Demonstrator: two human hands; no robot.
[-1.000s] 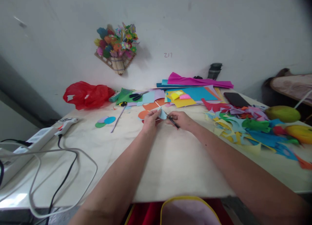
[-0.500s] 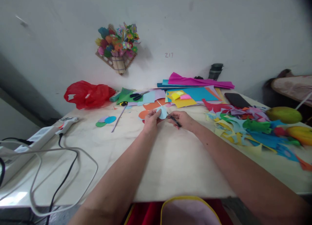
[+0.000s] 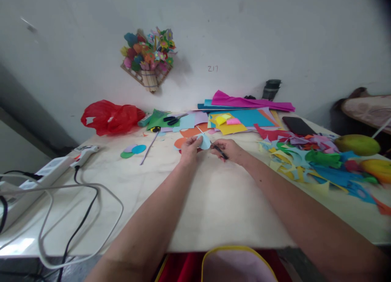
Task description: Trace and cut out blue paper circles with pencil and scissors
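Note:
My left hand (image 3: 191, 149) pinches a light blue paper circle (image 3: 204, 142) above the middle of the table. In my right hand (image 3: 227, 149) is a small dark tool (image 3: 220, 151) that looks like scissors, its thin tip close to the circle's right edge. Just left of my left hand lies an orange paper circle (image 3: 179, 143), partly covered by the fingers. Farther left, a blue circle (image 3: 139, 149) overlaps purple and green ones (image 3: 126, 155). Black-handled scissors (image 3: 172, 120) rest on the paper sheets behind.
Colored scraps (image 3: 324, 172) spread over the right side, near a phone (image 3: 297, 126) and a green fruit (image 3: 356, 145). A red plastic bag (image 3: 111, 117) sits back left. A power strip (image 3: 45, 174) with looping cables occupies the left edge. A measuring tape (image 3: 155, 129) lies extended.
The view has shifted very slightly. Both hands keep nearly the same place and hold, and the light blue circle appears turned a little.

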